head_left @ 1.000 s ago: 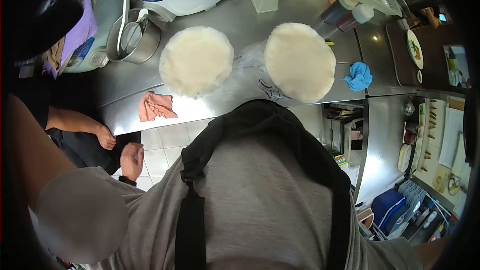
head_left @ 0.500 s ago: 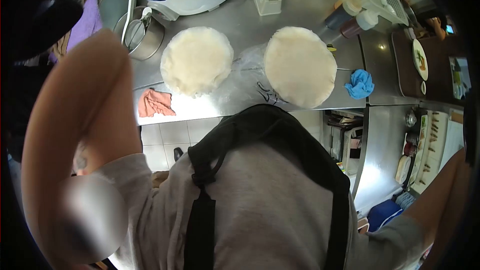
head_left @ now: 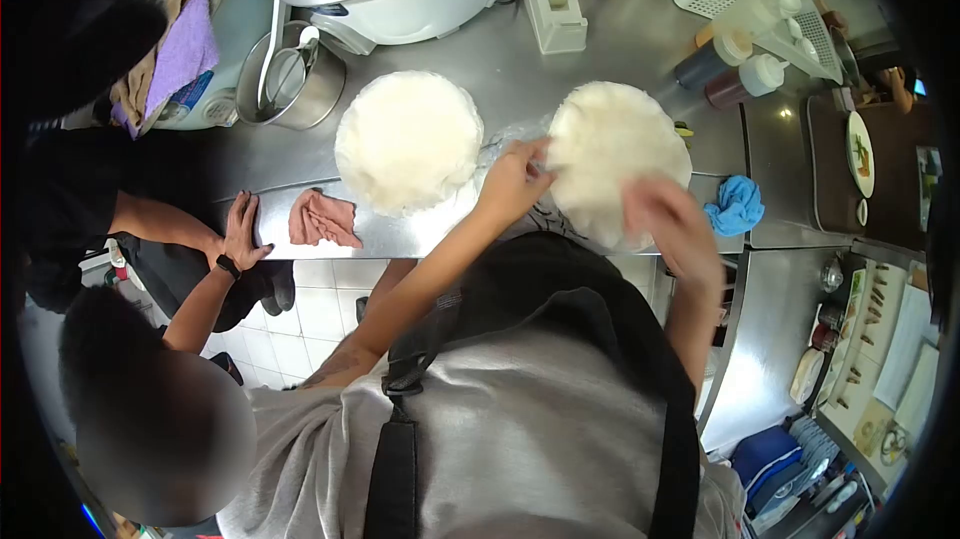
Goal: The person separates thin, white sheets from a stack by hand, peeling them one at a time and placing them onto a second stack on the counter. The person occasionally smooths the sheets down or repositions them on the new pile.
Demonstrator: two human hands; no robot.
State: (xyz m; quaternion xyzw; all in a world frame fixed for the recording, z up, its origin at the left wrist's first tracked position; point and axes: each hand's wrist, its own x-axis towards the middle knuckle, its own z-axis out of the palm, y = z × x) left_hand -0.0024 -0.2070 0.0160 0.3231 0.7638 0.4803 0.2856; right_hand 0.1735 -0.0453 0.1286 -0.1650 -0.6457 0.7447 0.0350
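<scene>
Clock centred on the pale, round, dough-like disc point(head_left: 608, 144) lying on the brushed-steel bench point(head_left: 450, 61) in front of you; 12 points away from you.

Your left hand point(head_left: 520, 179) is at its 9 o'clock edge, fingers bent inward; cannot tell whether they pinch the rim. Your right hand point(head_left: 668, 224) is blurred over the 4–5 o'clock part, hiding some of it; grip cannot be read.

Just beside, at 9: a second pale round disc point(head_left: 408, 139), with clear plastic sheeting point(head_left: 508, 135) between the two, partly covered by your left hand.

Near 3–4: a crumpled blue cloth point(head_left: 735, 206). At 1–2: a dark-filled squeeze bottle point(head_left: 712, 61) and a red-brown-filled squeeze bottle point(head_left: 742, 83). At 11: a white tape dispenser point(head_left: 562, 31).

Well apart, at 10: a large white lidded cooker point(head_left: 415, 1); at 9–10, a round steel pot point(head_left: 320, 94) with utensils inside. At 8–9: a crumpled pink cloth point(head_left: 325, 217); left of it, a co-worker's hand point(head_left: 242, 231) rests on the bench edge.
</scene>
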